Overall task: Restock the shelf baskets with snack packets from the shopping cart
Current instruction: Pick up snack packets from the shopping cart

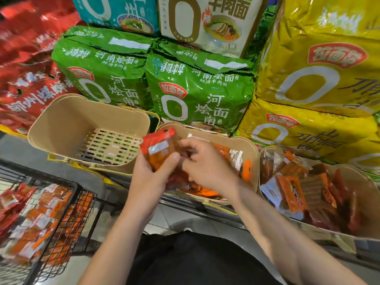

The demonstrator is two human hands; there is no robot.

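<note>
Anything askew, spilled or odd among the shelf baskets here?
The left basket holds no packets and sits tilted toward the camera, its slotted bottom showing, while the middle basket and right basket hold packets. Nothing looks spilled.

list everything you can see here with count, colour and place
baskets: three, beige, on the shelf; left one bare inside, middle and right hold packets
snack packets: a handful, red-orange, held over the middle basket
cart: one, black wire, lower left, holding many orange packets
noodle bags: two green at centre, yellow ones right, red ones left, teal and white on top
left hand: grips the packets
right hand: fingers on the packets, blurred
</note>
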